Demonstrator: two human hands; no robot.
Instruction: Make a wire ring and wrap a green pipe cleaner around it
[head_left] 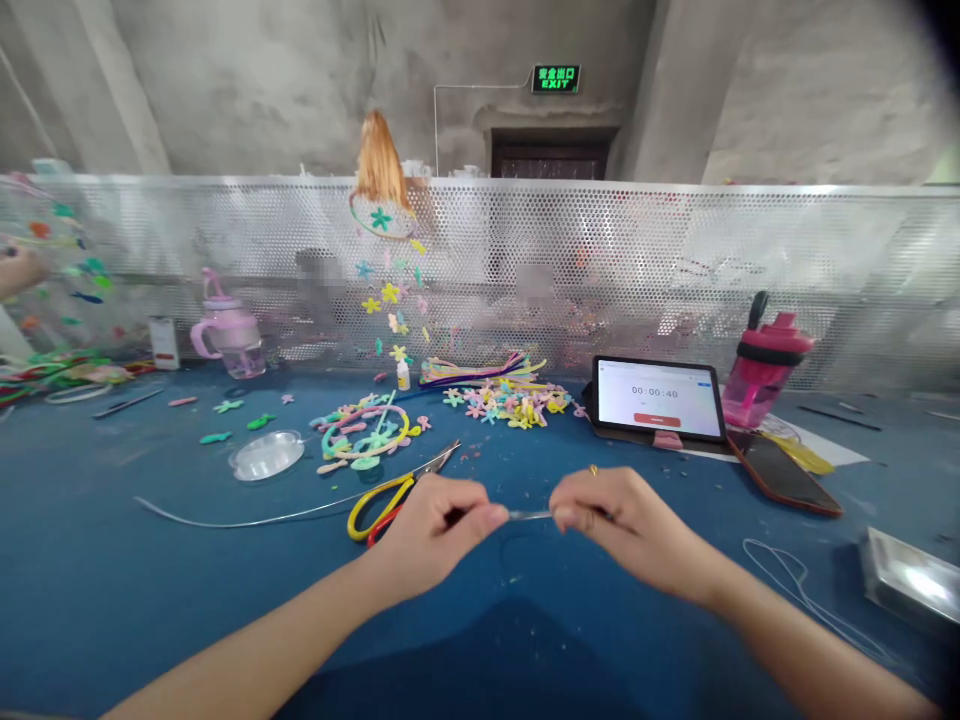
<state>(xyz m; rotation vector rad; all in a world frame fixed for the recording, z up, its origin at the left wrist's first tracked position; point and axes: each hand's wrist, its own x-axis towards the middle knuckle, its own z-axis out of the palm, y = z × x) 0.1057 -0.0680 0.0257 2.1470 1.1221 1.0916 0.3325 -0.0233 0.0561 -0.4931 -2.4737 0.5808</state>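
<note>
- The left hand (442, 530) pinches a thin, shiny, translucent strand (530, 516) between thumb and forefinger; its other fingers are curled and mostly hidden.
- The right hand (626, 515), with a yellow ring, pinches the same strand from the opposite side. The strand is stretched short between the two hands, above the table; its parts inside the fingers cannot be seen.
- A long, thin, clear filament (225, 526) curves on the left and goes toward the scissors with yellow and red handles (405, 484). I cannot tell whether it joins the strand.
- The left hand covers part of the scissors, mainly the red handle.
- At the left edge, another person's hand (19, 270) is cut off and blurred; at the right edge, a shiny metal box (911, 580) is also cut.
- Behind the perforated silver metal panel (480, 230), the shapes are too blurred to name.
- The matt blue tabletop (135, 600) carries small crumbs and a dark shadow near the person.
- Beyond stand a rough grey wall (262, 80), a dark doorway (551, 162) partly behind the panel, and a lit green exit sign (556, 79).
</note>
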